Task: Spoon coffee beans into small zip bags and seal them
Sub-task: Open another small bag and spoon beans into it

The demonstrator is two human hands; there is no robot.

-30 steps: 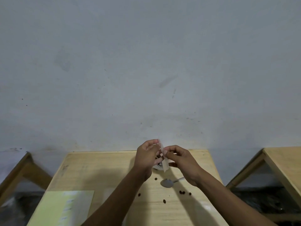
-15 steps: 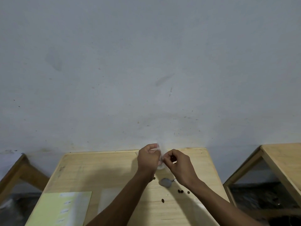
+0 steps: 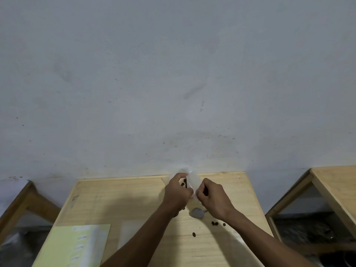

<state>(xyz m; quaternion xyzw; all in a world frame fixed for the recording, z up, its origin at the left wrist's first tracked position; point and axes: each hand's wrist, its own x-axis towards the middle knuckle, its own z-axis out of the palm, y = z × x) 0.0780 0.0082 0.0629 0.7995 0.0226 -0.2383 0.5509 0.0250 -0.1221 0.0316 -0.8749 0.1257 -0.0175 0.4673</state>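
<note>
Both hands meet above the far middle of the wooden table (image 3: pixel 119 197). My left hand (image 3: pixel 176 191) and my right hand (image 3: pixel 212 197) pinch a small clear zip bag (image 3: pixel 192 181) between them, held upright. A few dark coffee beans show through the bag near my left fingers. Below the hands a metal spoon (image 3: pixel 196 212) lies on the table, its handle partly hidden by my right wrist. Loose coffee beans (image 3: pixel 214 223) are scattered to the spoon's right and in front of it.
A pale yellow sheet (image 3: pixel 75 245) lies at the table's near left, with a clear flat bag (image 3: pixel 129 232) beside it. A grey wall rises right behind the table. Other wooden tables stand at the far left (image 3: pixel 21 205) and right (image 3: pixel 335 185).
The hands have shifted the bag slightly away from me and upward; the bag now stands more upright between the fingers. The camera tilted a little. The spoon and loose beans stayed put.
</note>
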